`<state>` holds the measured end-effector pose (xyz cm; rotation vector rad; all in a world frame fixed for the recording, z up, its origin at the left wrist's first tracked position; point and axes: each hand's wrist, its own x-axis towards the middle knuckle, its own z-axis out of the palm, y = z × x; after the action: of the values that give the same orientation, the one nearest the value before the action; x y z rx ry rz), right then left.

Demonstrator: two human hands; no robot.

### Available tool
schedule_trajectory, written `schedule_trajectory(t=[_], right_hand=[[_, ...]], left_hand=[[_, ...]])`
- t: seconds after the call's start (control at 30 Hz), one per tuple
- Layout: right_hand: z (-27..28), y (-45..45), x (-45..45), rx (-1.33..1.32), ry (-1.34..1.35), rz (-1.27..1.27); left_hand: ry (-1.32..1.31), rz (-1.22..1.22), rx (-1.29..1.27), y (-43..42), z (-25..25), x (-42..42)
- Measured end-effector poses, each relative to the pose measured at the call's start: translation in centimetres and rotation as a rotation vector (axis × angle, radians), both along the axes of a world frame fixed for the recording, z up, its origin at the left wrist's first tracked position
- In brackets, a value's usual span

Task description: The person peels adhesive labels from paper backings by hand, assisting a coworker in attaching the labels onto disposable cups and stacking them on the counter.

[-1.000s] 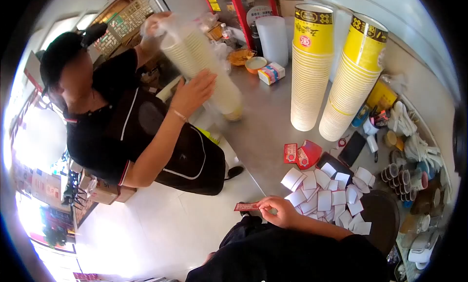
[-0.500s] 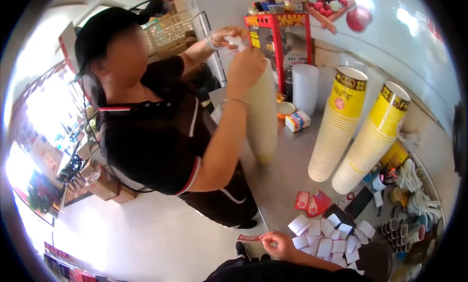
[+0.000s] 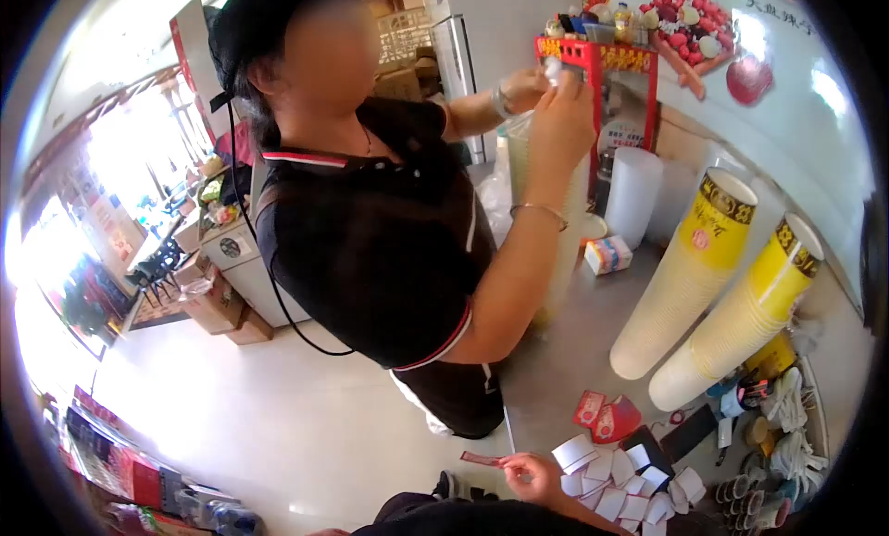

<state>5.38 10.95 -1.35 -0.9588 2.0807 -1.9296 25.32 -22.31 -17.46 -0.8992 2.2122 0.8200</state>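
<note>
My right hand [image 3: 534, 479] is at the bottom, its thumb and fingers pinched on one end of a narrow red paper slip [image 3: 481, 459] that points left. Right beside that hand lies a loose pile of white cards [image 3: 607, 480] with reddish edges. Beyond the pile are red printed cards [image 3: 615, 419] and a dark phone-like slab [image 3: 688, 430]. Only a sliver of skin, possibly my left hand [image 3: 330, 532], shows at the bottom edge; its fingers are hidden.
A co-worker [image 3: 370, 249] in black stands ahead, both hands on white plastic atop a tall bagged cup stack [image 3: 567, 249]. Two yellow-topped paper-cup stacks [image 3: 693, 268] stand at right on the metal table [image 3: 565, 379]. Small tubs and gloves [image 3: 792, 397] crowd the right edge.
The whole view has shifted, so the co-worker and cup stacks appear further right and lower. The co-worker's hands remain at the bag's top. My right hand still pinches the slip.
</note>
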Motion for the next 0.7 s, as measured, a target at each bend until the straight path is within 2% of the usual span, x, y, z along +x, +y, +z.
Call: schedule_trajectory(t=[0.1,0.17,0.53,0.6,0.7], right_hand=[[0.0,0.2,-0.2,-0.002,-0.061,0.023],[1.3,0.4,-0.2,0.029,-0.010,0.005],[-0.6,0.4,0.6,0.025,-0.038,0.081],[-1.9,-0.5,1.2,-0.021,-0.110,0.102],[-0.4,-2.0,1.6,0.020,-0.119,0.129]], left_hand=[[0.004,0.004,-0.004,-0.1,0.1,-1.0],[0.012,0.012,-0.004,-0.2,0.3,-1.1],[0.038,0.037,0.007,0.1,0.5,-0.7],[0.045,0.048,0.009,0.0,0.7,-0.6],[0.057,0.060,0.005,0.0,0.8,-0.5]])
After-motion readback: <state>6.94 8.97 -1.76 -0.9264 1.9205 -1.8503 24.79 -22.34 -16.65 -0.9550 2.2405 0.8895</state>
